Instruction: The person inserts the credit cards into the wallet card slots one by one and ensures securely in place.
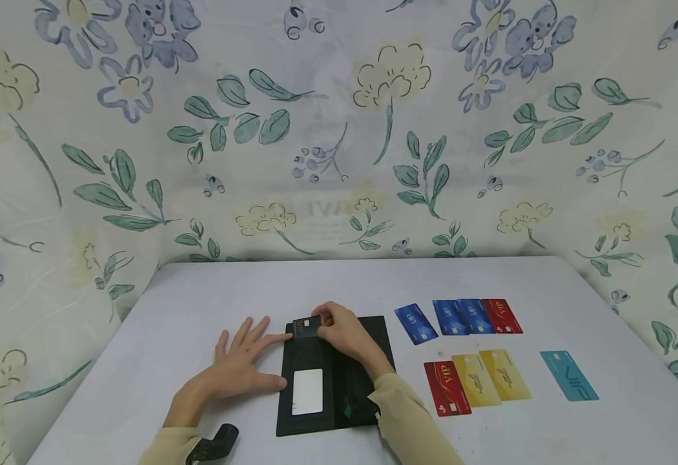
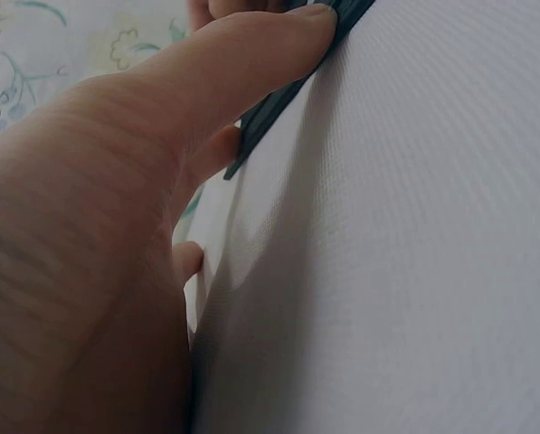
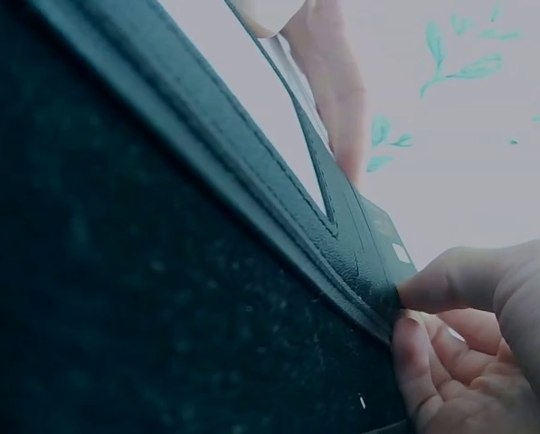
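Note:
A dark wallet (image 1: 305, 355) lies spread flat on the table, with a white panel (image 1: 307, 391) in its left half. At the top of that half, a black card (image 1: 301, 328) with a chip shows above a slot. My right hand (image 1: 347, 332) pinches the card's right end between thumb and fingers. In the right wrist view the thumb and fingertips meet at the edge of the card (image 3: 384, 233) and wallet. My left hand (image 1: 237, 368) has its fingers spread, thumb and forefinger touching the wallet's left edge; the left wrist view shows its thumb on that edge.
To the right of the wallet lie blue cards (image 1: 416, 324) and a red card (image 1: 503, 316) in a back row. Nearer are another red card (image 1: 447, 389), two yellow cards (image 1: 476, 381) and a teal card (image 1: 569, 376). A floral curtain (image 1: 339, 161) hangs behind the white table (image 1: 246, 284).

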### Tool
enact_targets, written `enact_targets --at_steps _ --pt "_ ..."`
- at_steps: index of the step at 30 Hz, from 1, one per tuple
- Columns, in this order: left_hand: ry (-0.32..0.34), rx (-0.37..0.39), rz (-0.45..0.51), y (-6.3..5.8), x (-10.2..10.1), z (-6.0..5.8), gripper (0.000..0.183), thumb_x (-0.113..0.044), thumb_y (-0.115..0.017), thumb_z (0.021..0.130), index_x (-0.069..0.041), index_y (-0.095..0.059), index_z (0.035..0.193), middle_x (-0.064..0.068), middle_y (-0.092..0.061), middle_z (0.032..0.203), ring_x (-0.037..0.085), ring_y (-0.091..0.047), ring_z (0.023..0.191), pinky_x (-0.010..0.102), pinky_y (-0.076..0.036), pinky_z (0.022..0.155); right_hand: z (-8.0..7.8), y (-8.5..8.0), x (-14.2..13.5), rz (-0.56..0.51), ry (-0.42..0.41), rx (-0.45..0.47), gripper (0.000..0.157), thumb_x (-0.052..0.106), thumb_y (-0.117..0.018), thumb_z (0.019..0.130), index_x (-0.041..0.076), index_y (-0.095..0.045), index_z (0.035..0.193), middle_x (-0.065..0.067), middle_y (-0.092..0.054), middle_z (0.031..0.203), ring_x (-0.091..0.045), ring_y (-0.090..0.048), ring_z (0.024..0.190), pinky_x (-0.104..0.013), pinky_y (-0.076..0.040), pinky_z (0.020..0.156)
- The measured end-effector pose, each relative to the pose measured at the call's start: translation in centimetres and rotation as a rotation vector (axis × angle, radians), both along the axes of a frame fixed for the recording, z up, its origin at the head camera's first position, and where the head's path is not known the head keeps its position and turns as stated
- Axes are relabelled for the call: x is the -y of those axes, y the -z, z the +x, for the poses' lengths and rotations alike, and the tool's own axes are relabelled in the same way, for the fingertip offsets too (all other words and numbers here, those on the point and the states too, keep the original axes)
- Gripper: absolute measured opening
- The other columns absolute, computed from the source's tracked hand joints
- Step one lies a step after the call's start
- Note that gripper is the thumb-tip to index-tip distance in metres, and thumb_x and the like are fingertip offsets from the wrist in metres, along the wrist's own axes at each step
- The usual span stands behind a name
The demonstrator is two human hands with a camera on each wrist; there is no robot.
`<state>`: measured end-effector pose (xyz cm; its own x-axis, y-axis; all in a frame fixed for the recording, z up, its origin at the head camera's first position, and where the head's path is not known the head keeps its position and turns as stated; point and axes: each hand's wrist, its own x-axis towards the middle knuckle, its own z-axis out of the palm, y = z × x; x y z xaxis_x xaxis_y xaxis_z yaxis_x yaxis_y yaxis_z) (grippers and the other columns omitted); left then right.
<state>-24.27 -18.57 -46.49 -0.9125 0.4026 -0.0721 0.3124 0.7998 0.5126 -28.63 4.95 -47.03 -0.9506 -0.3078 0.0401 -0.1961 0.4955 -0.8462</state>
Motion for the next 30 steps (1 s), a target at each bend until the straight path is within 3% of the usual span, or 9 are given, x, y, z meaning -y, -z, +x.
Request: enact_targets --at_steps 7,11,15,24,30 --pt "0.005 0.020 0.009 -0.3 0.0 0.2 0.081 -0.056 -0.077 0.073 -0.024 -0.050 0.143 0.022 -0.015 0.163 0.049 0.005 0.148 0.072 0.015 0.108 0.3 0.1 -0.2 0.026 -0.006 -0.016 0.026 0.001 -0.054 0.091 0.005 -0.065 0.114 -0.004 -0.059 0.099 -0.017 -0.052 0.088 -0.036 -0.047 0.081" --pt "0.011 0.025 0.012 -0.4 -0.1 0.2 0.081 -0.056 -0.076 0.074 -0.025 -0.050 0.143 0.023 -0.014 0.163 0.050 0.005 0.148 0.072 0.015 0.107 0.6 0.0 -0.1 0.061 -0.041 -0.031 0.018 0.000 -0.054 0.092 0.005 -0.071 0.095 -0.003 -0.056 0.101 -0.017 -0.051 0.089 -0.036 -0.046 0.083" --pt "0.009 0.023 0.009 -0.4 -0.1 0.2 0.080 -0.056 -0.076 0.074 -0.025 -0.050 0.143 0.022 -0.014 0.163 0.049 0.005 0.148 0.072 0.015 0.107 0.8 0.0 0.0 0.080 -0.086 -0.045 0.024 -0.001 -0.055 0.093 0.008 -0.075 0.082 0.000 -0.054 0.100 -0.015 -0.050 0.091 -0.033 -0.044 0.083" --pt "0.014 0.029 0.023 -0.5 0.0 0.2 0.080 -0.056 -0.077 0.074 -0.024 -0.051 0.143 0.023 -0.014 0.163 0.050 0.006 0.147 0.072 0.015 0.107 0.8 -0.1 -0.8 0.021 -0.105 -0.006 0.023 0.007 -0.056 0.096 0.015 -0.077 0.096 0.003 -0.058 0.104 -0.014 -0.053 0.093 -0.034 -0.046 0.088" --pt "0.005 0.022 0.010 -0.4 -0.1 0.2 0.080 -0.057 -0.076 0.074 -0.024 -0.051 0.142 0.022 -0.015 0.163 0.049 0.006 0.148 0.072 0.016 0.107 0.4 -0.7 -2.4 -0.150 -0.152 0.094 0.026 0.015 -0.052 0.101 0.012 -0.068 0.122 -0.006 -0.064 0.123 -0.020 -0.060 0.106 -0.037 -0.053 0.095"
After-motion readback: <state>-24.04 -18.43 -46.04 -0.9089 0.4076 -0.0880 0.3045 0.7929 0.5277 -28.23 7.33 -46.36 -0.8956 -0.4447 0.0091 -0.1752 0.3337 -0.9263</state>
